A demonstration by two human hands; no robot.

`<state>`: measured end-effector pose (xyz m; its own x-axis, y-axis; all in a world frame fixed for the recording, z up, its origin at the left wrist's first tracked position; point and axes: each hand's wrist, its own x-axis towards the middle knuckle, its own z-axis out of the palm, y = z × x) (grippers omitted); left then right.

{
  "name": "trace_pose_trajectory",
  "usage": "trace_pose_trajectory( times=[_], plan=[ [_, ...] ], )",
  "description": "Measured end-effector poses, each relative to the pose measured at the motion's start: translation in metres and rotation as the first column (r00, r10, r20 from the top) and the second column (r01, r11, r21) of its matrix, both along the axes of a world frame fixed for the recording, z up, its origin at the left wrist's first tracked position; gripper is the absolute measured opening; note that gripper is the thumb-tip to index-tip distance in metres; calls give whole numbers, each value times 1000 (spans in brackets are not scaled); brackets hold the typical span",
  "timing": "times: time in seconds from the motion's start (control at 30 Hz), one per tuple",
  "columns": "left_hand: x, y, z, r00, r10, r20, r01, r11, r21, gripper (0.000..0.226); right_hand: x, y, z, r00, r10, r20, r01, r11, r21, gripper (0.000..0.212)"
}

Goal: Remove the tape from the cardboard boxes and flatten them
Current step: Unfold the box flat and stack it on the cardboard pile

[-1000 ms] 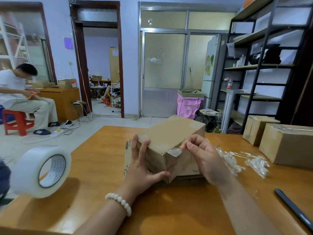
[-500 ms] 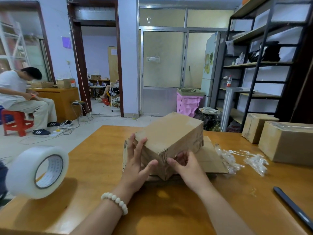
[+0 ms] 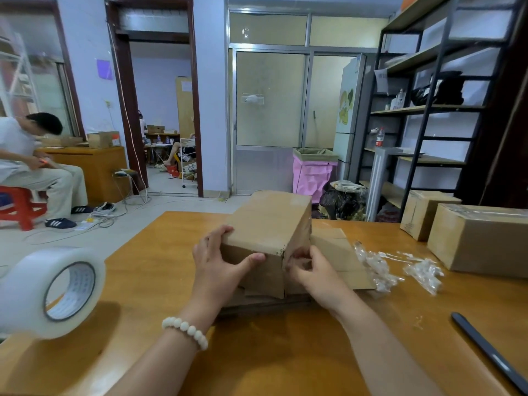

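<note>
Two hands work on one box (image 3: 267,224). The left hand (image 3: 218,265) grips its top left edge, fingers curled over the top and thumb pressed flat on the near face. The right hand (image 3: 315,274) has its fingers curled tight against the box's right face just beside the near corner. It seems to be pinching at the surface there, though blur hides what lies under the fingers.

The box stands closed in the middle of the table (image 3: 285,355), one corner toward the person. It rests on flattened cardboard (image 3: 337,252) that sticks out at three o'clock. A bracelet of white beads (image 3: 185,331) circles the left wrist.

Just past the flattened cardboard, also at three o'clock, lie two crumpled clumps of clear tape (image 3: 377,267). Two sealed boxes (image 3: 483,241) sit at two o'clock, close together near the table's far right edge. A big roll of clear tape (image 3: 48,292) stands on edge at eight o'clock. A slim dark tool (image 3: 491,355) lies at four o'clock, well apart from the box.
</note>
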<state>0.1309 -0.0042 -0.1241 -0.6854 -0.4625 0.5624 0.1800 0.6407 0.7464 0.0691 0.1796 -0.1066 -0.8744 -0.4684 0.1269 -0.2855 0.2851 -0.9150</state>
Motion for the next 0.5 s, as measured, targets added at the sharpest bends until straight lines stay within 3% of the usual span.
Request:
trace_pose_trajectory(
  times=[0.07, 0.13, 0.17, 0.2, 0.27, 0.3, 0.33, 0.37, 0.43, 0.5],
  plan=[
    [-1, 3, 2, 1000, -16, -13, 17, 996, 86, 77, 3, -3, -5, 988, -111, -110, 101, 990, -97, 65],
    [-4, 7, 3, 999, -31, -38, 35, 990, 136, 67, 8, -6, -7, 949, -237, -209, 182, 951, -251, 53],
    [-6, 8, 2, 998, -22, -54, 29, 990, 136, 62, 8, -6, -9, 948, -276, -161, 206, 914, -351, 42],
    [-7, 9, 1, 997, -10, -71, 19, 992, 126, 58, 9, -6, -11, 964, -266, -14, 227, 848, -479, 33],
    [-7, 11, -3, 994, 6, -109, 4, 995, 96, 57, 5, -2, -14, 926, -128, 354, 352, 626, -695, 22],
    [-8, 11, -6, 992, 6, -122, 3, 997, 78, 58, 2, 0, -15, 891, -106, 442, 423, 549, -721, 19],
    [-9, 12, -8, 992, 3, -127, 5, 998, 69, 58, -1, 3, -17, 877, -157, 454, 460, 548, -699, 17],
    [-10, 12, -10, 992, 3, -125, 6, 998, 69, 58, -2, 4, -19, 882, -275, 382, 468, 598, -650, 14],
    [-11, 12, -12, 991, 14, -132, -6, 998, 67, 57, 5, 2, -19, 855, -517, -35, 426, 740, -521, 8],
    [-12, 11, -14, 986, 19, -166, -13, 999, 37, 56, 11, -5, -24, 717, -489, -497, 276, 854, -441, 12]
  ],
)
